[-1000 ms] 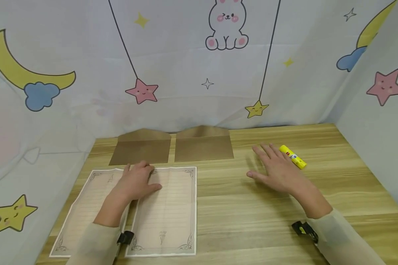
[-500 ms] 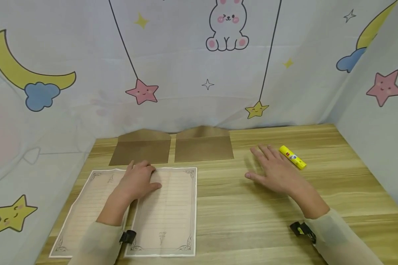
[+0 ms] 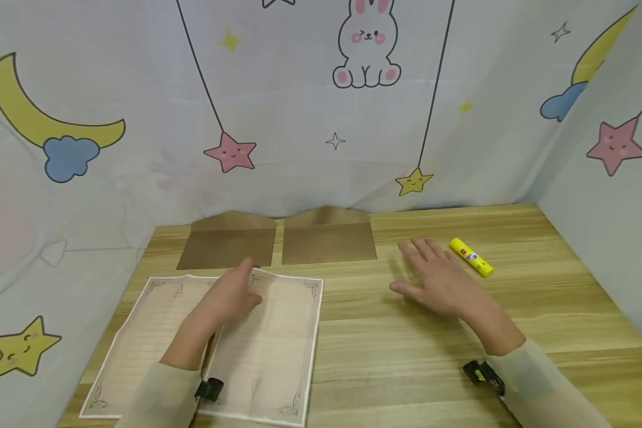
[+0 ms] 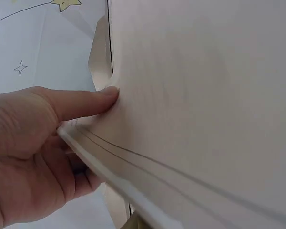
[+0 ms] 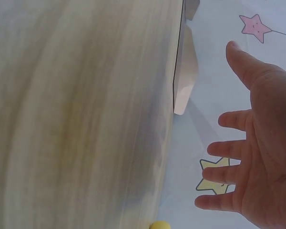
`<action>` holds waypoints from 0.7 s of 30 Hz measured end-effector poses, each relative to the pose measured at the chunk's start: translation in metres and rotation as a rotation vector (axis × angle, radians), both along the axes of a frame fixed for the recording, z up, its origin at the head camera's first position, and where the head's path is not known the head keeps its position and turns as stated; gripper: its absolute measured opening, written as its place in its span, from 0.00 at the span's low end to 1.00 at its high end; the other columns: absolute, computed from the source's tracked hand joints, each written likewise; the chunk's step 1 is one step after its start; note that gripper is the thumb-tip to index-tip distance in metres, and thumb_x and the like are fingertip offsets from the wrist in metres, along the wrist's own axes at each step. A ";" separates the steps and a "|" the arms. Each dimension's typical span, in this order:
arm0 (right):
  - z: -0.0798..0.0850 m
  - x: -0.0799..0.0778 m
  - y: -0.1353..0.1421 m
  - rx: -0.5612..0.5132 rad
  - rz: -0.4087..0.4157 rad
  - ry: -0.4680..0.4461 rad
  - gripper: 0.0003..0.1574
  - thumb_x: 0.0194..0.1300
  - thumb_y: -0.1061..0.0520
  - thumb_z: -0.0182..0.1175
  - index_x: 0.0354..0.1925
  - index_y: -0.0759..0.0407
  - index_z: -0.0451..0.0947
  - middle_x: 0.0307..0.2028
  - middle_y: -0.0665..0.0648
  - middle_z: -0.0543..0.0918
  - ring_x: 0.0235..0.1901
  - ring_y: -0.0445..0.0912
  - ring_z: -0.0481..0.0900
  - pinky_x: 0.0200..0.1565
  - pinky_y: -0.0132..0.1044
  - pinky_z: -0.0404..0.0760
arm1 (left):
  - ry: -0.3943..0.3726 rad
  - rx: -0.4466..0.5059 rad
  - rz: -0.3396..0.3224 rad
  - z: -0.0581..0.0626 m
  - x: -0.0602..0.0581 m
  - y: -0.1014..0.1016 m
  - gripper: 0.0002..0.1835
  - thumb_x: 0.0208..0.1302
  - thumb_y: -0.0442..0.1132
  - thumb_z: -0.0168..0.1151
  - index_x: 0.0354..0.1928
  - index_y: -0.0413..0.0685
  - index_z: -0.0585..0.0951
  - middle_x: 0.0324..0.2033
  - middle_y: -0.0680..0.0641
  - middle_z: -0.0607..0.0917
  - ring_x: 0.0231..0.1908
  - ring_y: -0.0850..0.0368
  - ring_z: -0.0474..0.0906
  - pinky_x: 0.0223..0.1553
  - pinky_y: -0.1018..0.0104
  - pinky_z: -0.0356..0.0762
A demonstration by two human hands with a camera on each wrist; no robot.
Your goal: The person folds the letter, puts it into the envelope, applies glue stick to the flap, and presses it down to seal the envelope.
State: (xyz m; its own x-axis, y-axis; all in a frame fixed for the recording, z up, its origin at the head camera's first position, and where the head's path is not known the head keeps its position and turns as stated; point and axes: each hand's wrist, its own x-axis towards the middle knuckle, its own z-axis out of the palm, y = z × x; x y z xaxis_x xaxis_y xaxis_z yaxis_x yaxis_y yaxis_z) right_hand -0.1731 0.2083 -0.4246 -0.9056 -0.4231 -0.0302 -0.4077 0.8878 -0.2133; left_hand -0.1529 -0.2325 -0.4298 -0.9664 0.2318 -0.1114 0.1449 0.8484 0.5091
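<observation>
My left hand (image 3: 230,297) pinches the upper left part of a bordered sheet of letter paper (image 3: 278,339). In the left wrist view the thumb lies on one face of the sheet (image 4: 205,95), with the other fingers behind it. The sheet's edge is lifted off the table there. A second sheet of lined letter paper (image 3: 144,339) lies flat to the left, partly covered by my left forearm. My right hand (image 3: 441,285) has its fingers spread and holds nothing; it hovers above the table, nearest to a yellow glue stick (image 3: 471,257).
Two brown envelopes with raised flaps, a left one (image 3: 227,246) and a right one (image 3: 329,242), lie along the back edge of the wooden table (image 3: 385,368). Behind them hangs a white curtain (image 3: 299,107) printed with stars, moons and a rabbit.
My left hand has taken hold of the right-hand sheet and raised its edge; the sheet has shifted and turned slightly. My right hand has drifted a little left.
</observation>
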 end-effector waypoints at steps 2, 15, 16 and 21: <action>0.000 0.000 -0.001 -0.010 0.003 -0.008 0.60 0.74 0.21 0.51 0.85 0.55 0.50 0.82 0.70 0.51 0.79 0.72 0.48 0.72 0.77 0.50 | -0.009 0.069 0.018 -0.001 -0.001 -0.001 0.27 0.70 0.32 0.71 0.65 0.35 0.71 0.43 0.40 0.82 0.40 0.47 0.78 0.43 0.50 0.77; -0.003 0.002 -0.008 -0.239 0.035 -0.091 0.64 0.72 0.20 0.54 0.85 0.59 0.51 0.80 0.69 0.58 0.78 0.67 0.56 0.74 0.67 0.59 | 0.044 0.336 0.186 0.004 -0.005 0.003 0.14 0.79 0.42 0.64 0.51 0.37 0.76 0.31 0.43 0.80 0.26 0.51 0.72 0.27 0.59 0.74; -0.003 0.002 -0.009 -0.260 0.035 -0.097 0.64 0.72 0.20 0.54 0.84 0.60 0.51 0.80 0.68 0.58 0.78 0.66 0.57 0.75 0.66 0.59 | 0.049 0.363 0.199 0.004 -0.007 0.004 0.14 0.79 0.42 0.64 0.50 0.38 0.76 0.29 0.44 0.78 0.25 0.52 0.71 0.26 0.60 0.73; -0.002 0.000 -0.016 -0.372 0.007 -0.140 0.63 0.72 0.23 0.58 0.84 0.60 0.52 0.78 0.66 0.63 0.74 0.63 0.67 0.70 0.64 0.69 | 0.068 0.527 0.244 0.007 -0.011 0.018 0.13 0.78 0.41 0.65 0.47 0.38 0.75 0.20 0.50 0.72 0.20 0.55 0.67 0.21 0.64 0.69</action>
